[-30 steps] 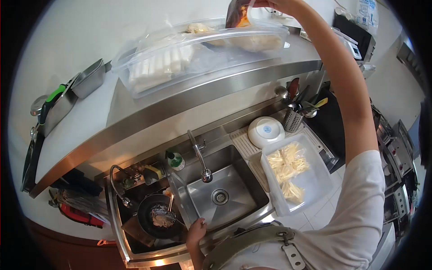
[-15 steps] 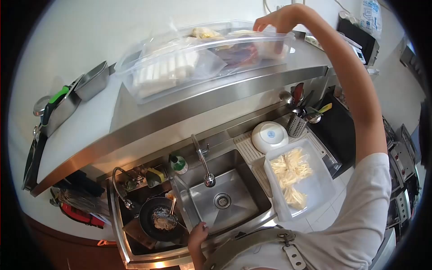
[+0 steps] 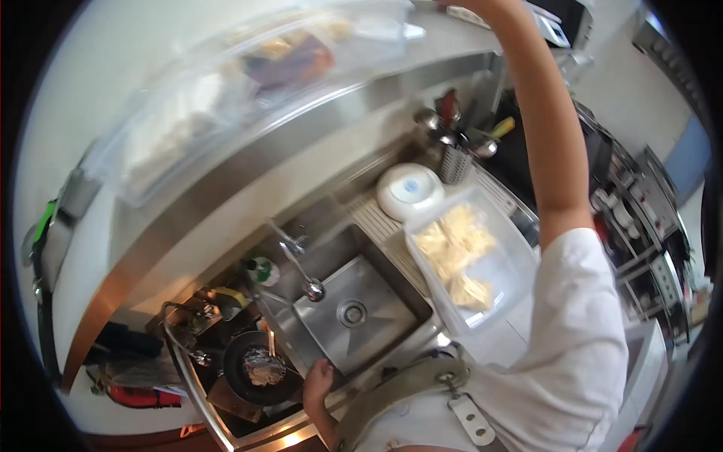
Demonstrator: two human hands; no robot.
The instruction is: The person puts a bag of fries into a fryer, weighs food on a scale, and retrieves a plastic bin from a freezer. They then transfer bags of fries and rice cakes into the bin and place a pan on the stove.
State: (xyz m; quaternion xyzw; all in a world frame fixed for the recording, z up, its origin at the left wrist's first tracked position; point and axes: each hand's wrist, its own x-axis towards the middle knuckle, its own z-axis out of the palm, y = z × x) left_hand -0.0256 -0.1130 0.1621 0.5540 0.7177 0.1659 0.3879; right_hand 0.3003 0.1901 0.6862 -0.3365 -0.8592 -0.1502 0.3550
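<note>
Kitchen, with steel sink (image 3: 376, 301), pan (image 3: 238, 358) and blurred, probably bagged food (image 3: 290, 64)

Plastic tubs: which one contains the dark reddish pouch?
The upper tub, on the raised shelf; the reddish pouch lies inside. The lower tub, beside the sink, shows only pale-yellow bundles.

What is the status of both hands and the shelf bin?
Left hand at sink's front edge; right hand mostly past frame top. Shelf bin blurred, packs inside. No obstruction visible.
</note>
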